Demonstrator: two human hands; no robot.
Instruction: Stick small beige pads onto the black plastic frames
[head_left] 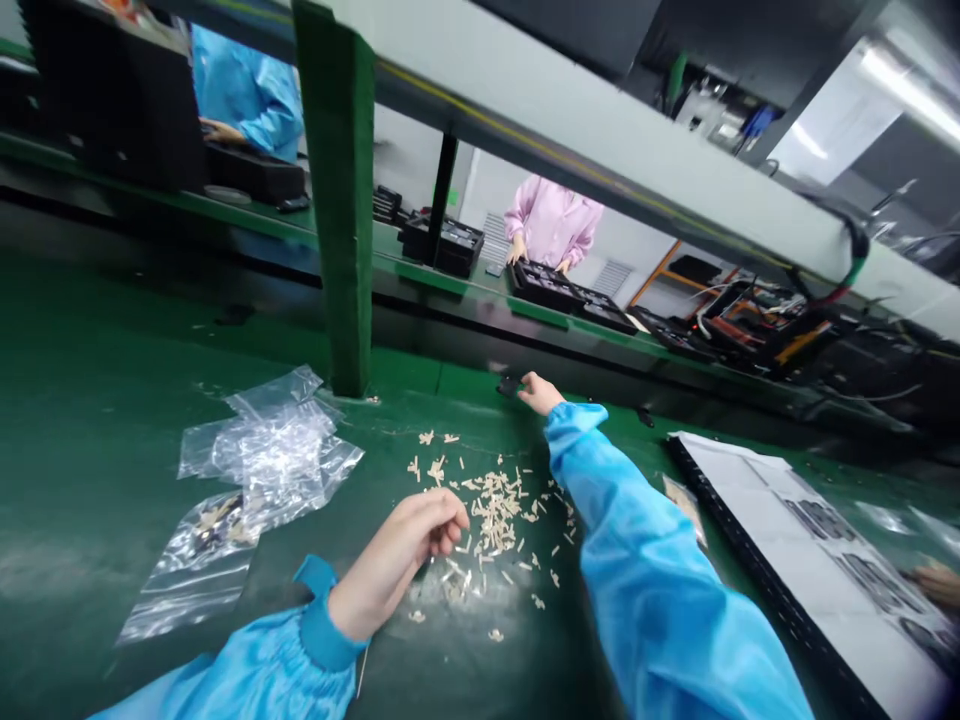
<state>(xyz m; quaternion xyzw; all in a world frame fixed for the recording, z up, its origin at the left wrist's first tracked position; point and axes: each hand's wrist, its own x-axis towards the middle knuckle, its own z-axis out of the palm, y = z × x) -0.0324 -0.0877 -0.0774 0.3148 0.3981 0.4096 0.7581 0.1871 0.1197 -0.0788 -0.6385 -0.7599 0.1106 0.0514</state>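
Note:
Many small pale metal pieces [499,515] lie scattered on the green table [300,590]. Just left of that pile is my left hand [409,550], its fingers curled together; whether anything small is inside them is hidden. My right hand [538,393] reaches to the back of the table, its fingertips closed at the edge of a small black part [508,385]. Clear plastic bags [281,455] lie in a heap to the left, and a bag in front of them holds small pieces [217,525].
A green post [349,220] rises behind the bags. On the right a black-edged tray [795,540] with white sheeting holds dark parts. Beyond the ledge, a person in pink [555,220] handles black trays [544,285]; another in blue [251,90] stands at the upper left.

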